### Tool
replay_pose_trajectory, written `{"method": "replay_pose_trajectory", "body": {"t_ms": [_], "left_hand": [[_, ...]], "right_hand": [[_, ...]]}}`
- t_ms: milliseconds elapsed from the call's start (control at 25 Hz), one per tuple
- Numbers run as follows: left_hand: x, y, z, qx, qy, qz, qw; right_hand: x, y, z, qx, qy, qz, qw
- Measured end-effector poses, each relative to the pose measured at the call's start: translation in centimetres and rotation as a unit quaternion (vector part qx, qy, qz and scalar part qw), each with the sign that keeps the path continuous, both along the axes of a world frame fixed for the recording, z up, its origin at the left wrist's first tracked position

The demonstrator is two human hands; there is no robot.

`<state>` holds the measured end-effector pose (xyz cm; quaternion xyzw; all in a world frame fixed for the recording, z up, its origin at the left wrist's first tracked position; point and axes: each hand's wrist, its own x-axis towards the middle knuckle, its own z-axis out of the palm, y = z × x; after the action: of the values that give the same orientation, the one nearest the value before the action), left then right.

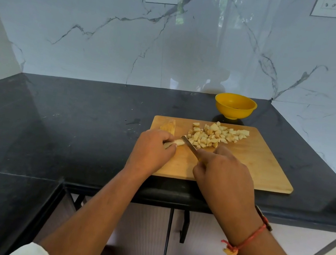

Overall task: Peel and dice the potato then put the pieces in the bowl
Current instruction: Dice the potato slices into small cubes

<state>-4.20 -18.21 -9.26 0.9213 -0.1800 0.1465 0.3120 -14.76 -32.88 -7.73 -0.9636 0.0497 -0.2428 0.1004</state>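
A wooden cutting board [257, 163] lies on the black counter. A heap of diced potato pieces [215, 135] covers its far middle. My left hand [152, 149] pinches a pale potato strip [176, 143] flat on the board's left part. My right hand [221, 175] grips a knife [189, 145], whose blade points left and away, its tip just right of the strip. Another potato slice [168, 125] lies at the board's far left corner. The yellow bowl [235, 105] stands behind the board near the wall.
The black counter [73, 124] stretches to the left and ends in a front edge just under my wrists. A marble wall with sockets rises behind the bowl. Cabinet doors show below the counter.
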Motion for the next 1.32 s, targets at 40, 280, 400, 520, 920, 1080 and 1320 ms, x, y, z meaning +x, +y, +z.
{"method": "replay_pose_trajectory", "body": {"t_ms": [40,280,400,520,920,1080,1320], "left_hand": [[0.0,0.0,0.0,-0.001,0.000,-0.002,1.000],[0.1,0.1,-0.1,-0.008,0.003,-0.002,1.000],[0.2,0.1,-0.2,-0.015,0.007,-0.005,1.000],[0.3,0.2,-0.1,-0.022,0.012,-0.010,1.000],[0.3,0.0,-0.1,-0.016,0.008,-0.004,1.000],[0.4,0.2,-0.1,-0.018,0.007,-0.009,1.000],[0.1,0.2,-0.1,-0.021,0.019,0.001,1.000]], "right_hand": [[0.1,0.0,0.0,0.007,0.006,0.005,1.000],[0.7,0.0,0.4,0.054,0.028,0.037,0.997],[1.1,0.3,0.3,0.051,0.031,0.037,0.998],[1.9,0.8,-0.1,0.038,0.040,0.024,0.998],[1.5,0.8,-0.3,-0.064,0.073,0.052,0.994],[0.3,-0.2,0.1,-0.105,0.059,0.039,0.992],[1.3,-1.6,0.2,0.042,0.034,0.013,0.998]]}}
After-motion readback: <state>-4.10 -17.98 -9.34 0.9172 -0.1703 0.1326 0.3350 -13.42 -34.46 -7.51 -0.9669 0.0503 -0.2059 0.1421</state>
